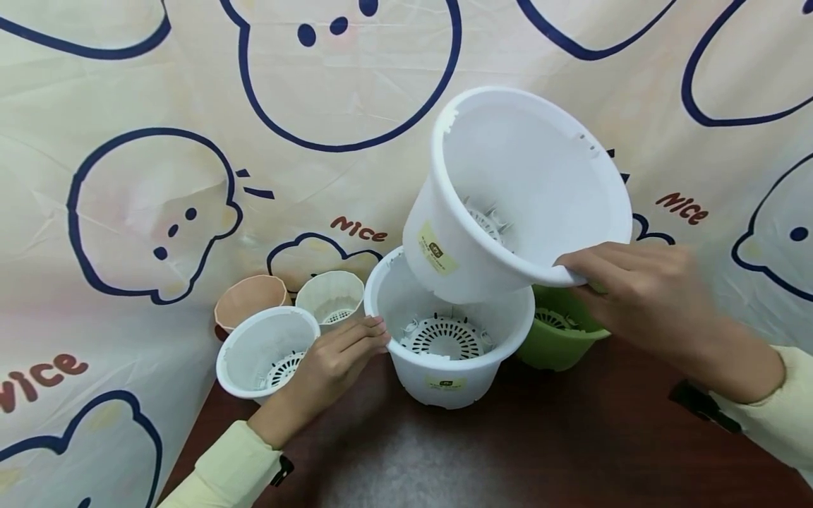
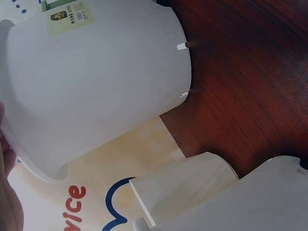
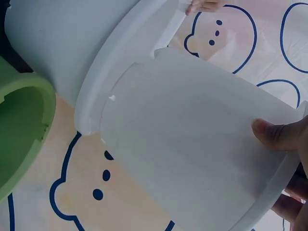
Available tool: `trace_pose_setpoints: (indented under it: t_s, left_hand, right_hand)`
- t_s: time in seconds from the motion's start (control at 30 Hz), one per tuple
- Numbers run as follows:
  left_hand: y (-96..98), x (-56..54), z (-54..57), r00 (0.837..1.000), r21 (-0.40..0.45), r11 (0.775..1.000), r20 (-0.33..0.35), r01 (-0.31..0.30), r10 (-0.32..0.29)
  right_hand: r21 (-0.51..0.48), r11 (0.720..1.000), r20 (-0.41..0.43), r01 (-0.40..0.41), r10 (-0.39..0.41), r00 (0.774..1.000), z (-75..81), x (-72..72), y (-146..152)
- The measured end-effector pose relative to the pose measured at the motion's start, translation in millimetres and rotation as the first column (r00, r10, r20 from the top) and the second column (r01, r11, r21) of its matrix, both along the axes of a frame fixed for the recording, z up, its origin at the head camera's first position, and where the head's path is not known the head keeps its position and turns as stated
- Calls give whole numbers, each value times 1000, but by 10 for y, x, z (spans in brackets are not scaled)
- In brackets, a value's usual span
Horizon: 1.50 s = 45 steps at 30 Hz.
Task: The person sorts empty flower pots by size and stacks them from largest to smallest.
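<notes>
A large white plastic flower pot (image 1: 470, 247) tilts above a second white pot (image 1: 416, 370), its slotted base overlapping that pot's mouth. My right hand (image 1: 641, 293) grips the raised pot by its rim, and in the right wrist view the thumb (image 3: 276, 134) lies along the pot wall. The lower pot stands upright on the table, a yellow label on its side and a slotted bottom inside. My left hand (image 1: 330, 360) holds its rim at the left. Only part of the left hand (image 2: 8, 192) shows in the left wrist view.
Right of the lower pot stands a green pot (image 1: 559, 346). To the left are a smaller white pot (image 1: 244, 353), an orange pot (image 1: 250, 300) and a cream pot (image 1: 330, 293). Behind the dark wooden table (image 1: 508, 451) hangs a cartoon-printed cloth (image 1: 298, 183).
</notes>
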<state>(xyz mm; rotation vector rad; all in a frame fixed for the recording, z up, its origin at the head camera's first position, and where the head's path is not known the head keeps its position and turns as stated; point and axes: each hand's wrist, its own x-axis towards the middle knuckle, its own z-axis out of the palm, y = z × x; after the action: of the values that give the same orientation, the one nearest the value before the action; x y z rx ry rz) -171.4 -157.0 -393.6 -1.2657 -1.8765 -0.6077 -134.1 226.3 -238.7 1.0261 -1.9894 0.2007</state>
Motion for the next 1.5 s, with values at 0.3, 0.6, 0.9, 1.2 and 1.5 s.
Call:
trace_pose_setpoints:
  t_s: [0.3, 0.6, 0.9, 1.2, 1.5]
  left_hand:
    - [-4, -1, -10, 1000, 7, 1000, 1, 1, -1]
    - [-28, 6, -9, 999, -26, 999, 35, -25, 26]
    - [-40, 10, -12, 998, -25, 999, 42, -35, 36]
    - [-27, 37, 17, 995, -41, 998, 84, -48, 51]
    - [-22, 37, 20, 994, -44, 998, 93, -51, 55]
  right_hand:
    - [80, 997, 48, -13, 9, 999, -58, -37, -78]
    - [64, 996, 108, -62, 55, 993, -179, -68, -174]
    - [119, 991, 181, -64, 42, 983, -285, -87, -300]
    - [166, 984, 265, -59, 13, 964, -451, -127, -369]
    - [208, 976, 341, -66, -10, 940, -519, -141, -446]
